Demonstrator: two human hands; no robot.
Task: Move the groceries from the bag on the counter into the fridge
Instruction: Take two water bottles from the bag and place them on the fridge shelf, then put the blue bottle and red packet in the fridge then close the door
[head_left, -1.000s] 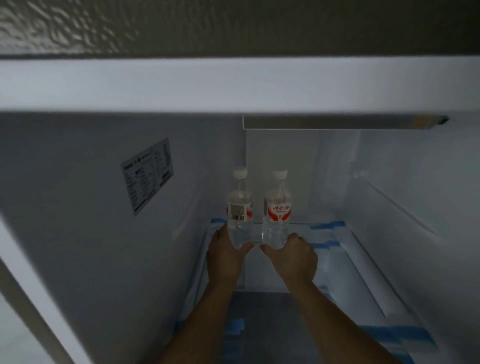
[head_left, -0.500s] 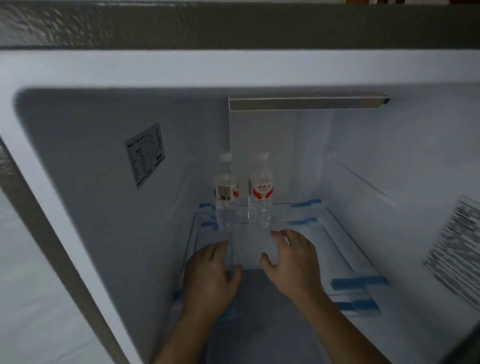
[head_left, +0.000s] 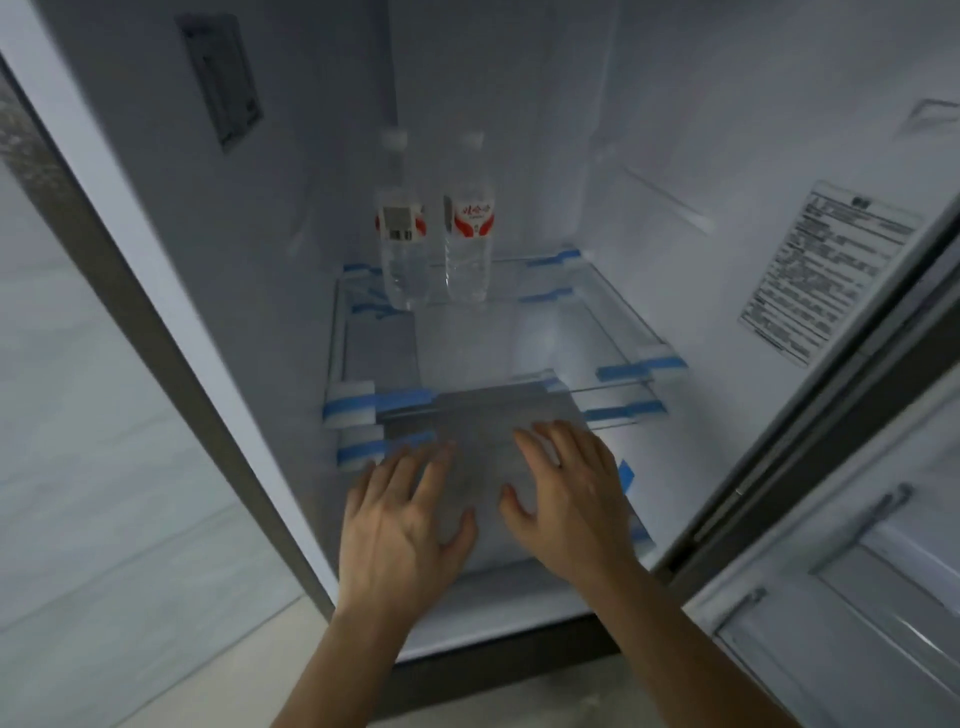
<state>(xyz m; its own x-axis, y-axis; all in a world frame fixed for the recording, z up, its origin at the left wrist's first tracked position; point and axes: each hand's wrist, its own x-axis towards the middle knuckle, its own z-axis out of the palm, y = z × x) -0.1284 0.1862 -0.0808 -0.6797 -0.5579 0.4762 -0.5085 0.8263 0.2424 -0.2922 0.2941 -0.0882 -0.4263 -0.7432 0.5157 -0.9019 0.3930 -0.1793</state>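
item: fridge (head_left: 675, 130), door open, interior white and dim.
contents: left water bottle (head_left: 401, 244), clear, white cap, barcode side of its label facing out; right water bottle (head_left: 469, 236), clear, white cap, red-and-white label facing out. both upright, just beside each other, at the rear left of the upper glass shelf (head_left: 571, 332), near the back wall.
shelving: a lower glass shelf (head_left: 493, 415) close beneath the upper one; blue tape strips (head_left: 639, 369) on white foam blocks at the shelf corners.
labels: printed sticker (head_left: 826, 270) on the right inner wall; grey panel (head_left: 221, 78) on the left inner wall.
left hand (head_left: 400, 530): palm down, fingers (head_left: 415, 467) spread and released, holding nothing, well short of the bottles, in front of the shelves.
right hand (head_left: 571, 504): palm down, fingers (head_left: 556, 447) spread and released, holding nothing, beside the left hand, the two apart.
surround: fridge door (head_left: 857, 597) at right, only partly in view; pale floor (head_left: 104, 519) at left.
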